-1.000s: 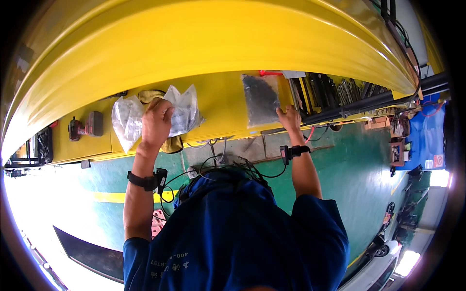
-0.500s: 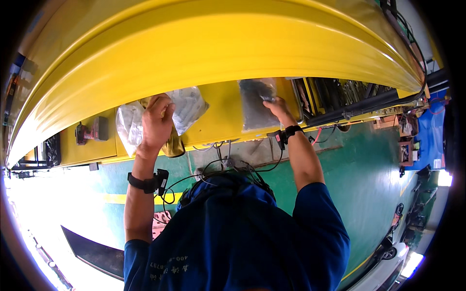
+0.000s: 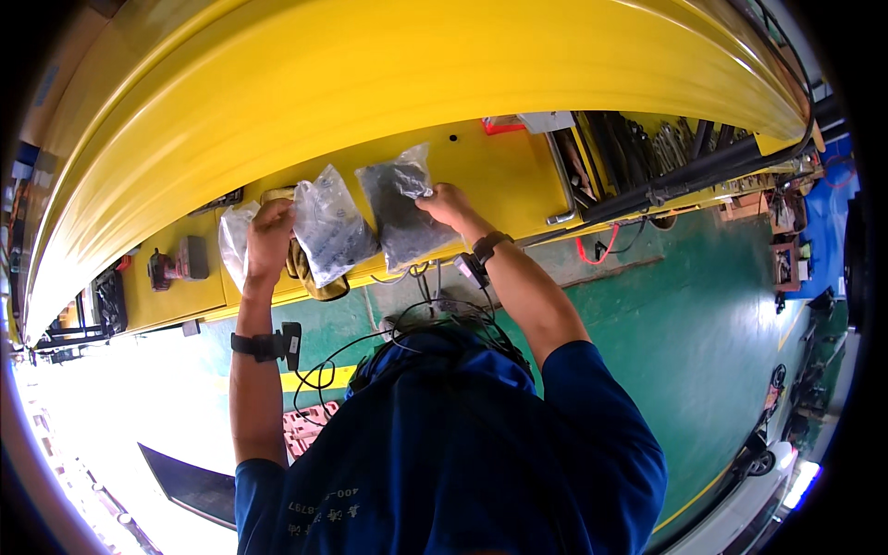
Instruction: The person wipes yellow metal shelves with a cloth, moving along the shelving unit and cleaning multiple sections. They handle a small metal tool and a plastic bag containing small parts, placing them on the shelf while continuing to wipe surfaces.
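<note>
Three clear plastic bags lie side by side on a yellow surface. My right hand grips the right-hand bag, which holds dark contents, by its upper right edge. My left hand is closed, its fingertips at the left edge of the middle bag, whose contents look greyish. Partly behind my left hand lies the whitish left bag. Beneath the middle bag a dark yellow-brown glove-like item sticks out. Both wrists wear black straps with small devices.
A red and grey cordless power tool lies on the left. Wrenches and dark tools sit in a compartment at the right. The curved yellow panel overhangs the work surface. Cables hang by the front edge.
My right hand has moved left with the dark-filled bag, bringing it beside the middle bag. My left hand and the middle bag have shifted slightly left.
</note>
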